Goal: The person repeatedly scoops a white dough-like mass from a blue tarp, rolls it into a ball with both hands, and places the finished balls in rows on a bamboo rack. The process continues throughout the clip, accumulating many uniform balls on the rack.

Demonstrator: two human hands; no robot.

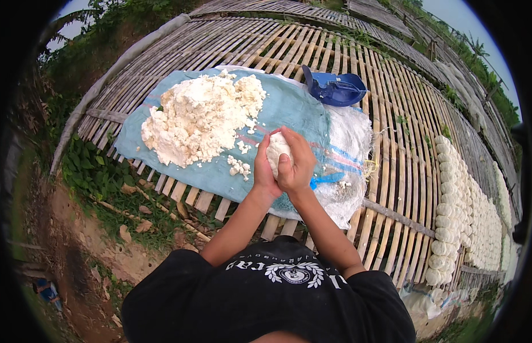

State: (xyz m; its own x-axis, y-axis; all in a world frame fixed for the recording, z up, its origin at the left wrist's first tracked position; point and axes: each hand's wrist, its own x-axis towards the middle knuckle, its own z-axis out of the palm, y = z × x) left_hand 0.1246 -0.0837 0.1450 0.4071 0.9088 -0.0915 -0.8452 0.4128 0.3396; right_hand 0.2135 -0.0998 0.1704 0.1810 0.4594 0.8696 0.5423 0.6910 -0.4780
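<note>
My left hand (263,171) and my right hand (297,168) are cupped together around a white lump (277,153) of crumbly-looking dough, fingers wrapped over it. My right thumb lies across its front. Beside them, to the upper left, a large pile of white crumbly dough (200,117) rests on a pale blue woven sack (134,137), with small loose pieces near my left hand. A white woven sack (349,131) lies under the blue one at the right, and a blue plastic strip (329,178) shows beside my right wrist.
A broken dark blue plastic scoop (337,88) sits at the back of the sacks. Slatted bamboo racks (391,171) surround them, with several rows of white round lumps (443,206) at the right. Dirt ground (88,228) and plants lie below at the left.
</note>
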